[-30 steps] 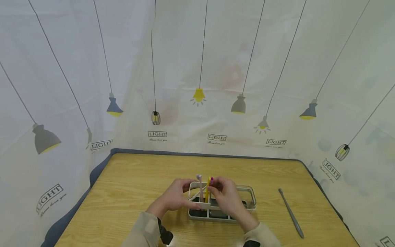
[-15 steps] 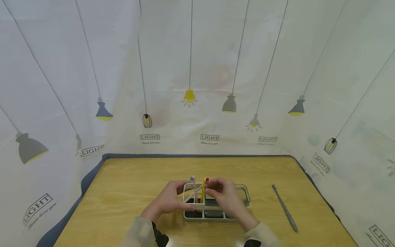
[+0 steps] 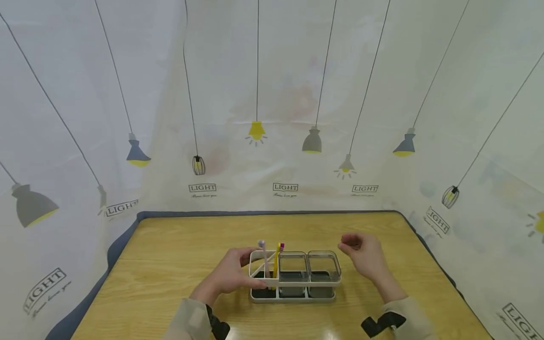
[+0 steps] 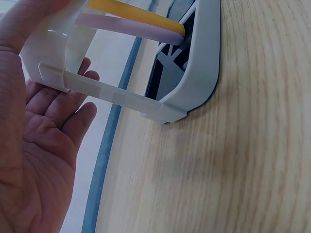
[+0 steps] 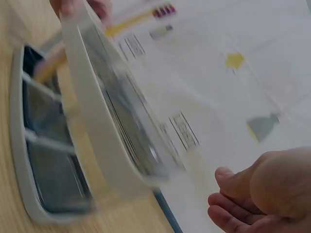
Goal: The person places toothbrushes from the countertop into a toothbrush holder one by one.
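Note:
A white two-tier toothbrush holder point(image 3: 297, 284) stands on the table. My left hand point(image 3: 229, 270) grips its left end, thumb in front of the upper rim and fingers behind. Within the left compartment, a lilac toothbrush point(image 3: 265, 260) and a yellow toothbrush point(image 3: 276, 262) stand upright, bristles up; the yellow one leans slightly right. Two clear cups sit in the other openings, a middle cup point(image 3: 293, 253) and a right cup point(image 3: 324, 253). My right hand point(image 3: 368, 259) hovers just right of the holder with loosely curled fingers, holding nothing. In the right wrist view, the holder is blurred.
The holder rests on a wooden table point(image 3: 182, 236) with a dark blue edge. Behind and at both sides hangs a pale curtain point(image 3: 238, 94) printed with lamps.
My right hand has left the yellow toothbrush's head and moved right, past the holder's end. The grey stick on the right is now hidden behind the right arm. My left hand keeps its grip.

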`<state>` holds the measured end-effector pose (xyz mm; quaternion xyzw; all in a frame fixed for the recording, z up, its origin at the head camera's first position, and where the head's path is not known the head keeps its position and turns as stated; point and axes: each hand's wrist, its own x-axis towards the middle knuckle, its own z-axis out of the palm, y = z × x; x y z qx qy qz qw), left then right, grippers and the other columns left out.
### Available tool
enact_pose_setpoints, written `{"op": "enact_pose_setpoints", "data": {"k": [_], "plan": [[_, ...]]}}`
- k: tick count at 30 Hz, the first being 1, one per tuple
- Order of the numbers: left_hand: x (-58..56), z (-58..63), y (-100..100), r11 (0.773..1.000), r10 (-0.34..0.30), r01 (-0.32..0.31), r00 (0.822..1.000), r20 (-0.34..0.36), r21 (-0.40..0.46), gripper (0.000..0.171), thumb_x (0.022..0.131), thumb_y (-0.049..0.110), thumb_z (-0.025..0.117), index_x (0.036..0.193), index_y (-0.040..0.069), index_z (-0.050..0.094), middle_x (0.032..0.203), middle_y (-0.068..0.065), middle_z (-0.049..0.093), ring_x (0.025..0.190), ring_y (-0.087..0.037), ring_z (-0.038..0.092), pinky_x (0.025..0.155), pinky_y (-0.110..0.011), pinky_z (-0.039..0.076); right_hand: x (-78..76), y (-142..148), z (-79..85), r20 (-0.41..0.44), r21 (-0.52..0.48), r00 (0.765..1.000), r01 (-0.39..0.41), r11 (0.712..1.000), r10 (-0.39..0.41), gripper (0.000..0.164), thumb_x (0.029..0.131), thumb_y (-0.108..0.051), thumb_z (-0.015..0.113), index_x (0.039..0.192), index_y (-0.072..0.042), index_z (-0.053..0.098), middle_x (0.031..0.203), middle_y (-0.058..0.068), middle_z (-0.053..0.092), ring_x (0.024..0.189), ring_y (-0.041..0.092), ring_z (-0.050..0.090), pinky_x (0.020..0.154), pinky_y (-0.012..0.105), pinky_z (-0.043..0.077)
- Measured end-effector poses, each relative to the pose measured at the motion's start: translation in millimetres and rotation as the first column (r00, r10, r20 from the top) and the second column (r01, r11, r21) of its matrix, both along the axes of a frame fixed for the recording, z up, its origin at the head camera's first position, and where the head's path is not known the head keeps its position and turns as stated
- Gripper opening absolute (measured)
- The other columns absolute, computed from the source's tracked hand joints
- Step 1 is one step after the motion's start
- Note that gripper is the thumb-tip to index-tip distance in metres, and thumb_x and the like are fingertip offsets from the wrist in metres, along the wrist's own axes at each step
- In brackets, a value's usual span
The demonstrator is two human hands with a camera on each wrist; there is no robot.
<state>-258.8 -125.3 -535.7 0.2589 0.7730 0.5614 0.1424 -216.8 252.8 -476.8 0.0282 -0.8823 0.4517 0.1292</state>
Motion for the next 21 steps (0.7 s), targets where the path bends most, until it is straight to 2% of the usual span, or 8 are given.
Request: {"op": "enact_pose_setpoints", "data": {"k": [4,9,12,17,19,21], "plan": [[-0.8,1.4,-1.6,1.0,0.005,-0.005,1.0,-0.003,0.001,0.077,0.073,0.027,0.101,0.14,0.011,0.066,0.136,-0.004,0.069,0.135,-0.04,0.058,0.111,-0.062,0.044,-9.6,40.3,-4.9,0.039,0.089,0.994,0.096,0.991,-0.099,0.026,0.1,-0.008,0.074,0.119,0.009,0.07,0.109,0.022,0.072,0.1,0.038,0.07,0.082,0.045,0.061],[-0.8,3.5,-3.1,1.0,0.012,-0.012,1.0,-0.001,-0.003,0.078,0.073,0.026,0.101,0.141,0.006,0.065,0.137,-0.008,0.068,0.135,-0.042,0.057,0.111,-0.063,0.043,-18.5,78.8,-18.1,0.103,0.154,0.98,0.155,0.976,-0.172,0.03,0.101,-0.008,0.071,0.12,0.014,0.067,0.112,0.029,0.069,0.101,0.044,0.068,0.081,0.052,0.059],[-1.2,3.7,-3.3,1.0,0.017,-0.017,1.0,-0.002,-0.013,0.079,0.073,0.028,0.101,0.14,0.009,0.066,0.138,-0.008,0.068,0.135,-0.041,0.057,0.111,-0.061,0.044,-20.6,93.9,-28.5,0.158,0.202,0.968,0.163,0.966,-0.197,0.032,0.1,-0.007,0.069,0.118,0.019,0.065,0.11,0.033,0.068,0.095,0.045,0.069,0.075,0.05,0.06],[-1.6,1.4,-3.0,1.0,0.008,-0.008,1.0,0.005,-0.001,0.078,0.072,0.03,0.101,0.14,0.012,0.067,0.135,-0.003,0.069,0.134,-0.038,0.059,0.11,-0.06,0.045,-21.0,111.0,-56.5,0.277,0.258,0.936,0.145,0.955,-0.217,0.04,0.099,-0.013,0.069,0.115,0.024,0.063,0.112,0.04,0.066,0.098,0.052,0.067,0.075,0.052,0.061],[-1.3,-0.1,-2.3,1.0,0.001,-0.001,1.0,0.008,0.007,0.077,0.073,0.029,0.101,0.14,0.012,0.067,0.134,-0.001,0.07,0.134,-0.037,0.06,0.11,-0.06,0.046,-21.4,114.9,-68.3,0.298,0.269,0.928,0.142,0.953,-0.222,0.04,0.097,-0.014,0.071,0.111,0.023,0.064,0.11,0.04,0.066,0.099,0.053,0.066,0.077,0.055,0.06],[-0.6,-1.2,-1.6,1.0,-0.001,0.001,1.0,0.011,0.008,0.078,0.073,0.029,0.101,0.141,0.011,0.066,0.133,-0.001,0.07,0.133,-0.037,0.06,0.11,-0.059,0.046,-21.8,116.8,-76.6,0.291,0.273,0.93,0.142,0.951,-0.223,0.036,0.094,-0.012,0.072,0.106,0.021,0.066,0.104,0.038,0.067,0.095,0.052,0.067,0.077,0.056,0.059]]}}
